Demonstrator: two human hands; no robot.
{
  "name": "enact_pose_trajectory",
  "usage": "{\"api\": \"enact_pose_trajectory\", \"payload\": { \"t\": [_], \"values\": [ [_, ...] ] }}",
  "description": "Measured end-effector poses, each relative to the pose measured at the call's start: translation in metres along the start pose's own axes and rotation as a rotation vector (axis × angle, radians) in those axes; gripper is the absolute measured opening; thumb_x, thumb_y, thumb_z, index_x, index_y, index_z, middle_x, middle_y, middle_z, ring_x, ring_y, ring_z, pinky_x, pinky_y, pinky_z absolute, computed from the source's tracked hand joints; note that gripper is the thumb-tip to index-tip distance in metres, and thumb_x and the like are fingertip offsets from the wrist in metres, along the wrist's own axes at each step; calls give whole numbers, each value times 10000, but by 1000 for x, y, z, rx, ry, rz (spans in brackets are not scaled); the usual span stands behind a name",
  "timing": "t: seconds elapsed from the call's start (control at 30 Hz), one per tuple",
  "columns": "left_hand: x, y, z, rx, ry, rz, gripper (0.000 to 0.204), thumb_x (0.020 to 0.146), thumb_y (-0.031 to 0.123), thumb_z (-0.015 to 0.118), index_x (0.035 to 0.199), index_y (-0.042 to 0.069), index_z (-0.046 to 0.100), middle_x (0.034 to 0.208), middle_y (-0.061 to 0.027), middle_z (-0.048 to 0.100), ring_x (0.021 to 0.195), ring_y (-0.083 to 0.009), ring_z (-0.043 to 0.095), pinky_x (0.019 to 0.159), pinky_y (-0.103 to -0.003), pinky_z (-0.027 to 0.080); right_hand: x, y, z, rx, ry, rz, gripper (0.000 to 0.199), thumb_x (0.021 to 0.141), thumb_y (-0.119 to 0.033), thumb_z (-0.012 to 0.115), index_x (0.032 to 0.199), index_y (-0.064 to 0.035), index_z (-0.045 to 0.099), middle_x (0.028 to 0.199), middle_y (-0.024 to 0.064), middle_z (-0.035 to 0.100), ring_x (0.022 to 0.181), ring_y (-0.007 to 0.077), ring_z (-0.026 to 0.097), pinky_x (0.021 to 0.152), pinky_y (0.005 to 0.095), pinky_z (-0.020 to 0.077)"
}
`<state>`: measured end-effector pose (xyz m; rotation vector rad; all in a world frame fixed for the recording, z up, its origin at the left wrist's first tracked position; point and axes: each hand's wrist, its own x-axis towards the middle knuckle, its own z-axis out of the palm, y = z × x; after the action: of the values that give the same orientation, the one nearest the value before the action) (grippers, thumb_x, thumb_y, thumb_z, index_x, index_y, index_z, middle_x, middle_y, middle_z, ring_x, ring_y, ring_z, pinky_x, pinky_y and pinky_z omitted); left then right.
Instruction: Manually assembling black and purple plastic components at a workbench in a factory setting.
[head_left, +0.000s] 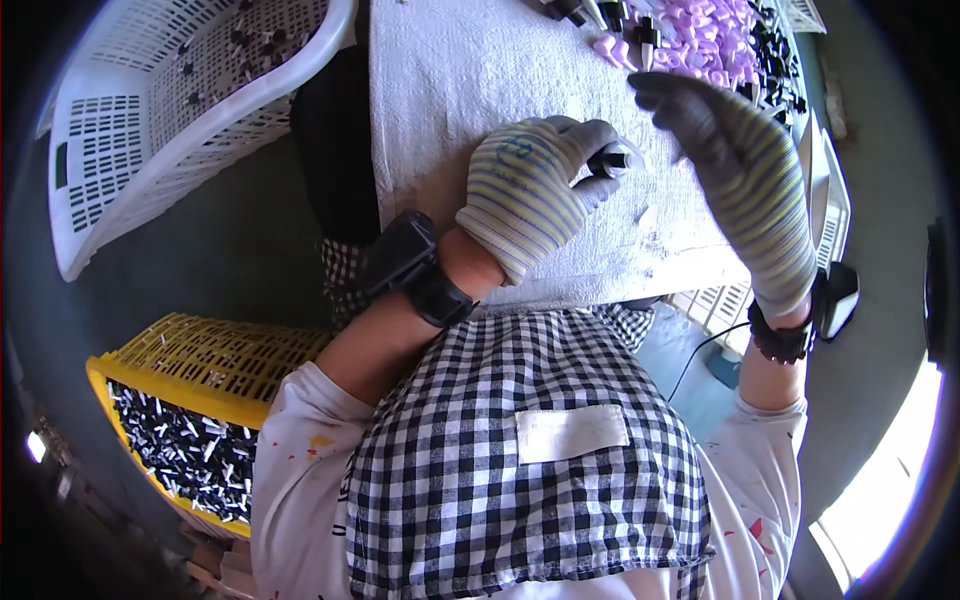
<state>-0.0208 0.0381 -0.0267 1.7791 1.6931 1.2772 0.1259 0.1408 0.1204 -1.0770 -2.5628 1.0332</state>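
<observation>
My left hand (535, 195), in a striped knit glove with grey fingertips, rests on the white cloth-covered table (450, 90) and pinches a small black part (612, 160) between thumb and fingers. My right hand (745, 165), gloved the same way, hovers above the table's right side with fingers spread and nothing in it, reaching toward a pile of pink plastic pieces (700, 35). Small black parts (775, 55) lie beside the pink pile at the far right.
A white perforated basket (170, 110) holding a few black parts stands at the upper left. A yellow crate (190, 420) full of black-and-white small parts sits at the lower left. Another white basket (825, 200) is at the right edge.
</observation>
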Motion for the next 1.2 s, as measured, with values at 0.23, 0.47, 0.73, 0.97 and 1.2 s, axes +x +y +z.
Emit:
{"api": "enact_pose_trajectory", "payload": {
  "t": [0.23,0.47,0.73,0.97,1.2],
  "values": [
    [-2,4,-1,-21,81,38,254,866,250,783,1066,99,745,923,-152,731,868,-348,706,796,-495,549,43,15,64,225,5,217,634,1056,-606,553,1042,-20,794,775,80,781,657,160,765,630,311,625],
    [-10,-2,-1,-136,73,6,245,902,274,752,1077,103,741,988,-126,732,914,-339,695,838,-465,542,45,-1,75,231,31,479,655,1058,-598,548,858,-19,780,666,82,734,586,165,726,573,327,587],
    [-33,-4,33,-167,218,-55,291,895,283,736,1110,86,723,1028,-132,741,967,-358,691,878,-473,536,42,9,80,101,115,293,613,1088,-507,541,798,-21,776,611,94,705,553,201,720,567,342,579],
    [12,14,-8,-160,-123,-86,287,829,259,825,1058,113,731,932,-116,741,895,-347,704,818,-492,546,36,46,66,789,288,210,652,1070,-598,521,1071,3,772,950,116,787,793,206,748,718,336,606],
    [3,22,-5,104,-85,18,399,811,294,869,1144,113,744,975,-131,746,903,-347,717,820,-448,575,-15,80,53,904,400,231,663,1086,-586,499,1168,20,755,1050,148,799,918,223,768,884,346,589]
  ]
}}
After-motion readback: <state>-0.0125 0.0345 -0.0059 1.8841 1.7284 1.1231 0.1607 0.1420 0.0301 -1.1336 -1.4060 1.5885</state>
